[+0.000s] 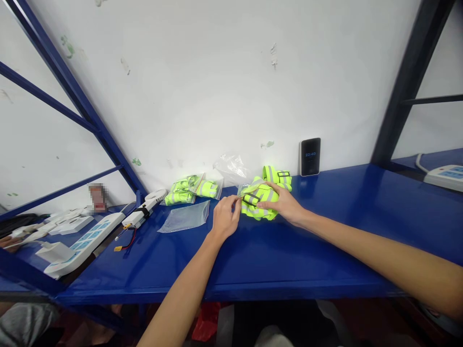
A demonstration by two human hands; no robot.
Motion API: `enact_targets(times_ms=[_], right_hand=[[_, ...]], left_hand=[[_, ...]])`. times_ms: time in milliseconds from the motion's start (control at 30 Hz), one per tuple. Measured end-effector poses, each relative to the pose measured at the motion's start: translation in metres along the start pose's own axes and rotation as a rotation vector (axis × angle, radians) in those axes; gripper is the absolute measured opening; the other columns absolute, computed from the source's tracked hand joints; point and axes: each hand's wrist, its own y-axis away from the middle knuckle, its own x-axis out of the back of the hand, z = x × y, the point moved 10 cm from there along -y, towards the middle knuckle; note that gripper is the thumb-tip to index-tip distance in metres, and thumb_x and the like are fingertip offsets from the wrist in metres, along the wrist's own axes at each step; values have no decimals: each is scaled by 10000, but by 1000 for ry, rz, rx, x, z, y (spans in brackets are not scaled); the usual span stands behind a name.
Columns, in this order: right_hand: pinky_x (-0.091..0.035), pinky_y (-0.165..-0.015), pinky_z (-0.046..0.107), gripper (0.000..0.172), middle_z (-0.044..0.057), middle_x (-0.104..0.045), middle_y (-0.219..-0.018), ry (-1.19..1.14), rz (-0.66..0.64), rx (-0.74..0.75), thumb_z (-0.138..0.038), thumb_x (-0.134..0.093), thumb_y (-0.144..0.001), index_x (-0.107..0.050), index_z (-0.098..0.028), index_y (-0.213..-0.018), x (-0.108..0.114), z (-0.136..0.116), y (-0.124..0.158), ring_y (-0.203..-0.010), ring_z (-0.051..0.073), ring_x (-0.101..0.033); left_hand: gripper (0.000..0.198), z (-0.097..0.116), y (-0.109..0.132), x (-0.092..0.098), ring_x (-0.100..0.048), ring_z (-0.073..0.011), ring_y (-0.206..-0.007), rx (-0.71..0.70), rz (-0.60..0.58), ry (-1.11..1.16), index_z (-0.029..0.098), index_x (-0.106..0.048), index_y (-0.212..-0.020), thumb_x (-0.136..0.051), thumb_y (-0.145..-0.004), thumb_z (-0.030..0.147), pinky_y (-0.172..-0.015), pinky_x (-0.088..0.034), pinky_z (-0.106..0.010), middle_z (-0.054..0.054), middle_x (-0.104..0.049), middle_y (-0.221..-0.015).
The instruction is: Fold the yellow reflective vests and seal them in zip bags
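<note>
Both of my hands are at a bundle of yellow-green reflective strap point(265, 195) with grey stripes and a black buckle, just above the blue table. My right hand point(284, 205) grips its right side, thumb in front and fingers behind. At its left edge, my left hand point(227, 214) is closed in a pinch; what lies between those fingertips is too small to make out. Another rolled reflective strap point(284, 178) sits right behind the bundle. A clear plastic bag point(233, 168) stands crumpled behind my hands. To the left lies a flat clear bag point(186, 217).
Bagged reflective straps point(183, 189) lie against the wall at left. Near them are a small white fan point(156, 195), a battery pack with wires point(135, 217) and a power strip point(87, 243). A black device showing 22:40 point(310, 156) leans on the wall. Blue posts point(87, 111) frame the left.
</note>
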Motion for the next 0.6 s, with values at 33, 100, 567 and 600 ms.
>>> enact_targets(times_ms=[33, 100, 567, 600], right_hand=[[-569, -804, 348, 795, 64, -685, -1082, -35, 7, -18, -301, -858, -557, -522, -180, -1268, 1, 3, -1, -957, 238, -663], [-588, -726, 337, 784, 58, -699, -1024, -121, 22, -57, -284, -856, -570, -515, -191, -1269, 2, 9, -3, -880, 229, -681], [-462, -360, 209, 483, -2, -668, -790, -299, 55, -173, -245, -805, -651, -555, -212, -1064, -3, 24, 2, -549, 136, -615], [-435, -332, 202, 458, -9, -657, -769, -311, 53, -191, -248, -798, -657, -553, -209, -1042, -4, 26, 2, -517, 126, -595]], left_hand=[[262, 1, 0, -1, -545, -162, -734, -15, -6, -2, 196, -605, -915, -366, -972, 288, -693, -401, -283, -27, -616, -779], [263, 4, -1, -2, -541, -164, -724, -48, -17, -25, 194, -610, -900, -370, -970, 275, -681, -396, -284, -28, -615, -762], [176, 28, 6, -22, -529, -156, -669, -187, -53, -74, 188, -547, -713, -484, -877, 198, -660, -383, -281, -18, -589, -665], [174, 27, 6, -23, -526, -152, -661, -177, -65, -46, 190, -537, -707, -483, -873, 194, -650, -381, -276, -14, -583, -660]])
